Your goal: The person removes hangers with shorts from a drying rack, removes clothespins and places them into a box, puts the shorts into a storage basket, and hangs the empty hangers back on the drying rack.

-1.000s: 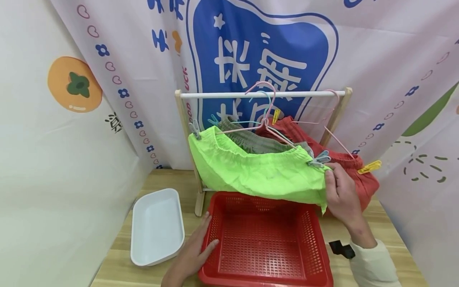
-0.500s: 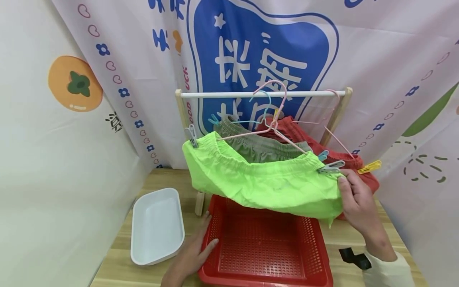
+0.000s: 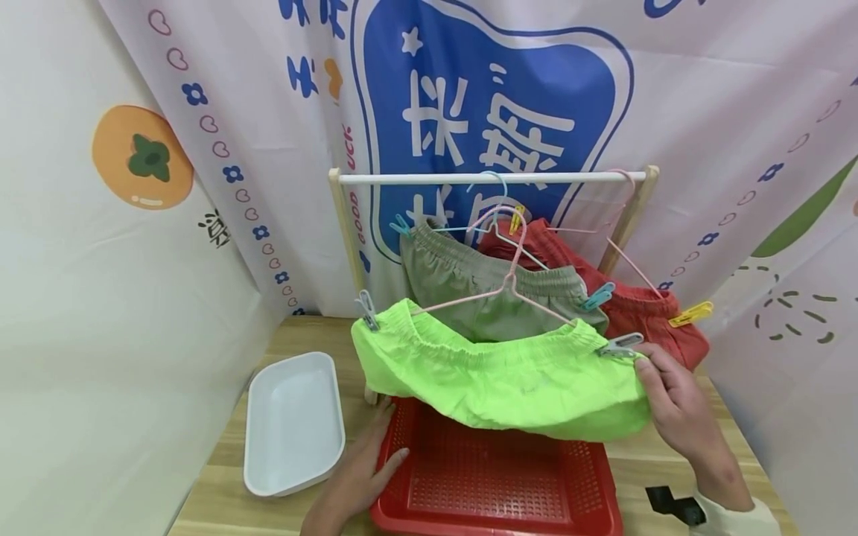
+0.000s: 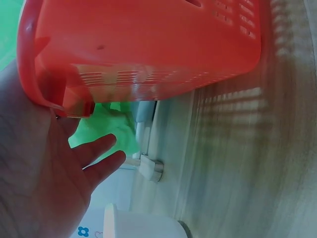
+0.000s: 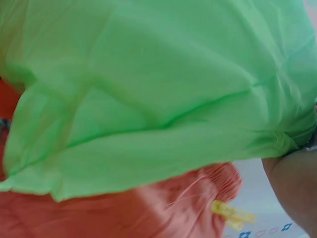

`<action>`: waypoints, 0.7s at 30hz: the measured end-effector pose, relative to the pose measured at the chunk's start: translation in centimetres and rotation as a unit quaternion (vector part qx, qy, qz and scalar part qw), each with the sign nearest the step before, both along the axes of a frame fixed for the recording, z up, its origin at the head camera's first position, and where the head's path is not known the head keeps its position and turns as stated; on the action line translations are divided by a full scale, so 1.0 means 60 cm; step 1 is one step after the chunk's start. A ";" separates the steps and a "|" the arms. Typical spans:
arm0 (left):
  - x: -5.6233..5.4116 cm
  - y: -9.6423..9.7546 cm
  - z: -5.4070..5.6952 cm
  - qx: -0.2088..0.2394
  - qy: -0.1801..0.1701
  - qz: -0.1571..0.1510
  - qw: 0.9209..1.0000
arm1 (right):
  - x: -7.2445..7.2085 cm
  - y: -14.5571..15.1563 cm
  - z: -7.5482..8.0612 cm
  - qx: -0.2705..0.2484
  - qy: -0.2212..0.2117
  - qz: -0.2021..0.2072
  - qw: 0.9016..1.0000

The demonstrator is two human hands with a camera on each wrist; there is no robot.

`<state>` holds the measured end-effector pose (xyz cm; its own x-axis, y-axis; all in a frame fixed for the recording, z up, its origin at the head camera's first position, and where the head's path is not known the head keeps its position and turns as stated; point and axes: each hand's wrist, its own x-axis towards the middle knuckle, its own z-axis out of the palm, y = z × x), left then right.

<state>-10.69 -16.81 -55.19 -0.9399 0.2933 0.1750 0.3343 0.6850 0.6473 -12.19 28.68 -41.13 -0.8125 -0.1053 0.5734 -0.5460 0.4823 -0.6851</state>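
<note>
Lime green elastic-waist shorts (image 3: 496, 380) hang on a pink hanger (image 3: 462, 299), held at both waist corners by grey clothespins (image 3: 620, 345). My right hand (image 3: 684, 406) pinches the right waist corner beside the clothespin. In the right wrist view the green cloth (image 5: 148, 99) fills most of the picture and hides the fingertips. The hanger's hook sits below the white rod (image 3: 415, 179), in front of it. My left hand (image 3: 358, 469) rests on the left rim of the red basket (image 3: 503, 506), thumb over the inside, fingers straight along the outer wall (image 4: 148, 44).
On the wood-framed rack, grey-green shorts (image 3: 442, 275) hang on a blue hanger with teal clothespins, and red shorts (image 3: 684, 339) with yellow clothespins (image 3: 692, 313). A white tray (image 3: 295, 424) stands left of the basket. A printed cloth (image 3: 697, 112) hangs behind.
My right hand has drawn the green shorts and pink hanger toward me, down and rightward. The hook has dropped from the rod's level to below it. My left hand stays at the basket.
</note>
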 end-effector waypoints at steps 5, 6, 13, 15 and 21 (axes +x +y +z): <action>-0.001 0.000 0.002 -0.005 0.004 -0.003 1.000 | 0.002 0.011 -0.029 -0.009 -0.008 0.022 1.000; -0.001 0.000 0.002 -0.005 0.006 -0.002 1.000 | 0.002 0.012 -0.034 -0.010 -0.013 0.021 1.000; 0.000 0.000 0.002 -0.007 0.019 -0.005 1.000 | 0.010 0.020 -0.060 -0.003 -0.053 0.022 0.998; 0.001 0.000 0.002 -0.015 0.028 -0.003 1.000 | 0.012 0.021 -0.066 -0.002 -0.064 0.032 0.997; 0.005 0.000 0.003 -0.028 0.034 0.005 0.999 | 0.015 0.025 -0.081 -0.008 -0.071 0.051 0.996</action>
<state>-10.38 -16.80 -54.99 -0.9290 0.2955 0.2226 0.3698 0.7235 0.5829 -11.31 30.15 -45.99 -0.8707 -0.1842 0.4560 -0.4893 0.4181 -0.7654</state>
